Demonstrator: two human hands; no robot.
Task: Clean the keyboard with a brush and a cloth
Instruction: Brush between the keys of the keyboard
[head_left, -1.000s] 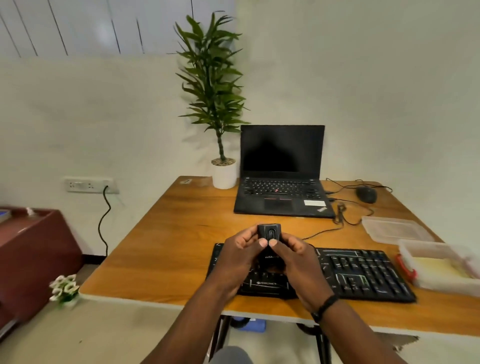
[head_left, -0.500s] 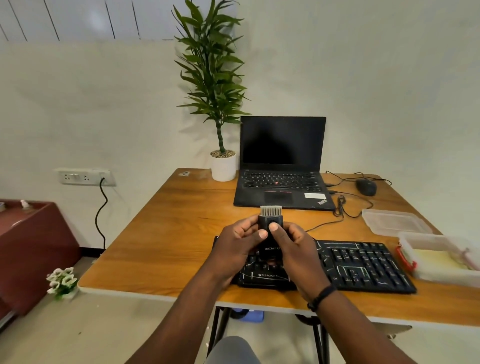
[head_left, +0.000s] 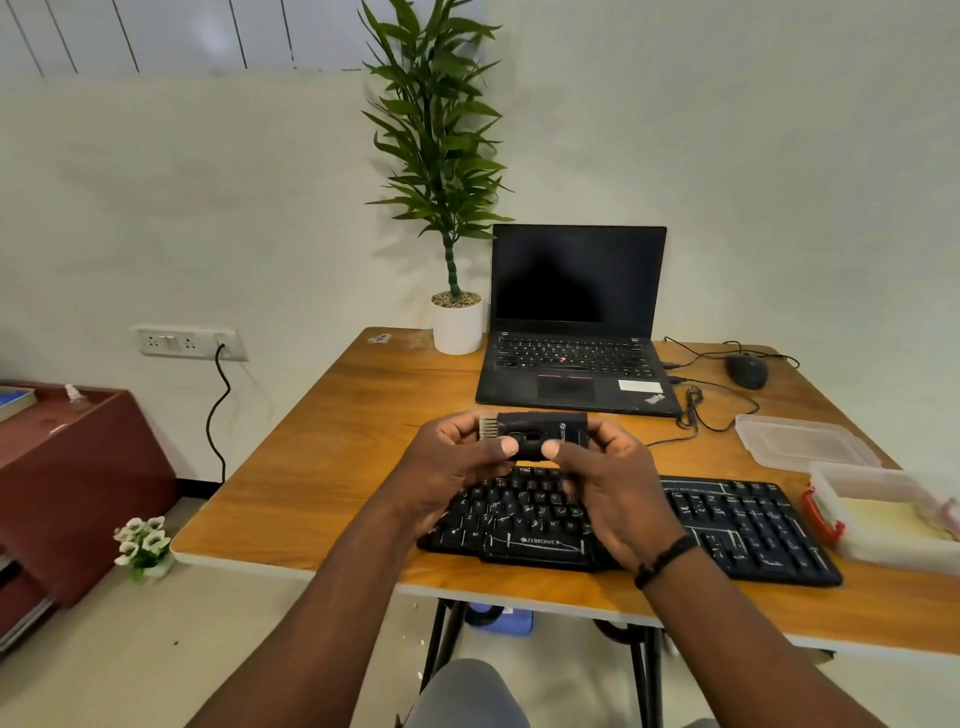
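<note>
I hold the small black brush (head_left: 540, 435) sideways above the keyboard (head_left: 727, 525), pale bristles pointing left. My left hand (head_left: 457, 467) and right hand (head_left: 608, 478) both pinch it, thumbs on its near face.

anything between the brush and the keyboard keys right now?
Nothing visible. Left hand and right hand hold the brush in the air above the left half of the keyboard, bristles pointing left. Only open air lies under it; the person's own fingers are the nearest thing to the keys.
</note>
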